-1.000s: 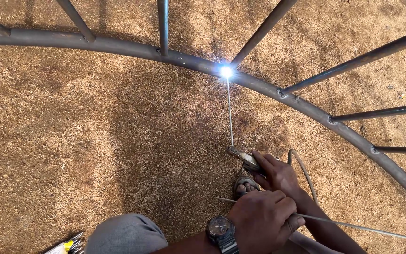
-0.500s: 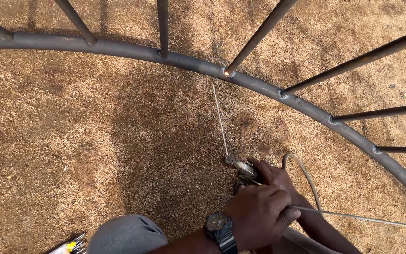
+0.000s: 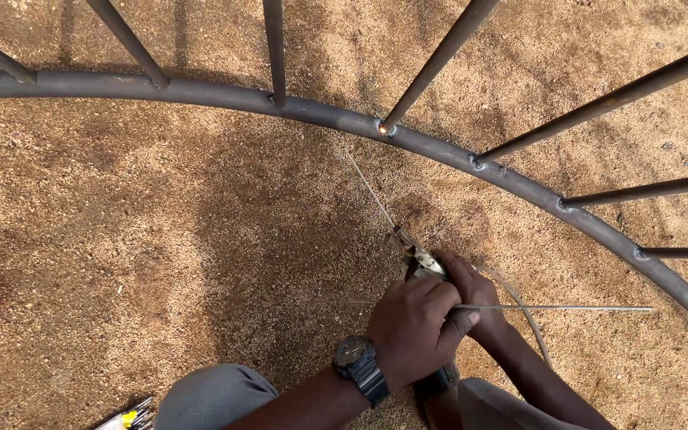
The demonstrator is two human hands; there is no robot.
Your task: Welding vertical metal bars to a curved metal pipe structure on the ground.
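My right hand (image 3: 478, 293) grips a welding electrode holder (image 3: 422, 261) low over sandy ground. A thin electrode (image 3: 372, 193) sticks out of the holder toward the upper left; its tip hangs free, short of the curved steel pipe (image 3: 201, 92). My left hand (image 3: 412, 330), with a dark wristwatch (image 3: 357, 362), closes over the right hand and the holder's handle. A long spare rod (image 3: 555, 308) runs level to the right from between the left hand's fingers. A small orange glow marks the weld spot (image 3: 381, 127) where a slanted bar (image 3: 439, 56) meets the pipe.
Several more steel bars (image 3: 639, 89) fan out from the pipe at top and right. A cable (image 3: 523, 299) curves away behind the hands. My knee in grey trousers (image 3: 209, 394) is at bottom centre; a bundle of rods (image 3: 129, 416) lies at the bottom left.
The bright arc at the joint has gone out, leaving a faint glow. The electrode tip has drawn back from the pipe and swung left; both hands stay on the holder.
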